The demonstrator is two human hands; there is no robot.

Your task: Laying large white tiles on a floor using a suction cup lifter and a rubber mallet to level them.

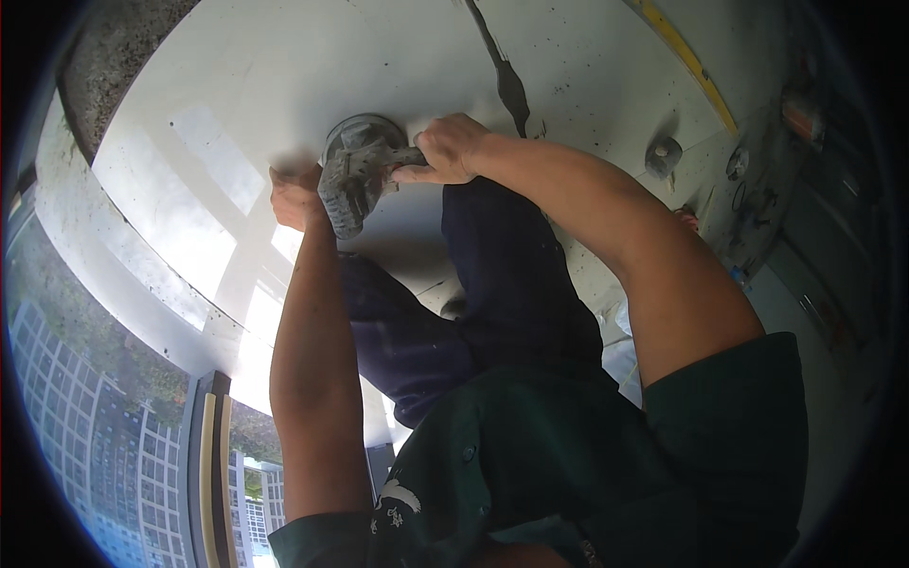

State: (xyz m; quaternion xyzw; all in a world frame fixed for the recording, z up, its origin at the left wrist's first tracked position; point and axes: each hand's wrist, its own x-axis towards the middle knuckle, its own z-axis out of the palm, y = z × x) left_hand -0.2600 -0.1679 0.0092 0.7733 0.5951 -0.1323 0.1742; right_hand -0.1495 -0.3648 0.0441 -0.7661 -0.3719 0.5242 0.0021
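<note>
A dusty grey disc power tool point(352, 180) lies against the pale, glossy floor surface point(227, 123) at upper centre, its round guard toward the top. My right hand point(450, 151) is wrapped round the tool's handle on the right, thumb underneath. On the other side, my left hand point(295, 197) grips at the tool's left, fingers curled; the part it holds is mostly hidden and slightly blurred. My dark-trousered legs are bent just below the tool.
A dark cord point(502, 71) runs from the top. A yellow strip point(686, 47) lies upper right, with a small grey cylinder point(663, 156) and scattered items nearby. Along the left is a window point(95, 426) showing buildings, with a metal frame point(213, 454).
</note>
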